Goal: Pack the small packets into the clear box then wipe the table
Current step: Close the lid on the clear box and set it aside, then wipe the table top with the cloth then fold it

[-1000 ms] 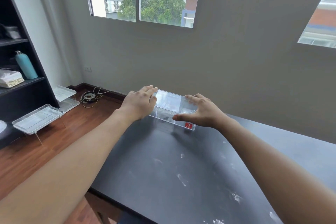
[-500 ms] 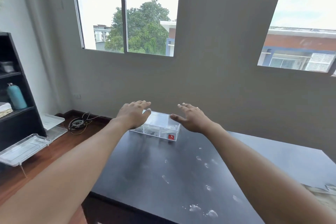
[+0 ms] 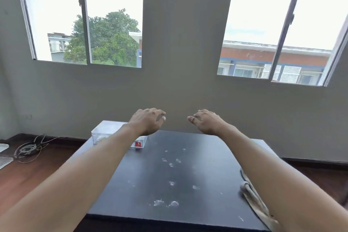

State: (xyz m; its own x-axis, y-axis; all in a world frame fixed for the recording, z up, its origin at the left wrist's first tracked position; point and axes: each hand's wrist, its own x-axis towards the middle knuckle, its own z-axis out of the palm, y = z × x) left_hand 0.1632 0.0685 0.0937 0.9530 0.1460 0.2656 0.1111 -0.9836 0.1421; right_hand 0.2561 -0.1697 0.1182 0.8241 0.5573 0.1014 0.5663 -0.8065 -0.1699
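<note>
Room: grey wall with two windows behind a dark tabletop (image 3: 188,156) dusted with white smears (image 3: 165,203).
Clear box (image 3: 105,131): at the far left corner of the tabletop, lid on, whitish contents inside, red label facing the camera.
Left hand (image 3: 146,121): raised above the box, grip loosely open, holding nothing.
Right hand (image 3: 206,121): also open and empty.
Cloth (image 3: 253,197): at the right edge, partly under the forearm.
Handling: likely soft, light and limp; best bunched by its middle for wiping.

Left hand (image 3: 146,121): off clear box (image 3: 105,131), empty, fingers spread | right hand (image 3: 205,121): likewise released | box: now resting at table (image 3: 188,175) far-left corner
</note>
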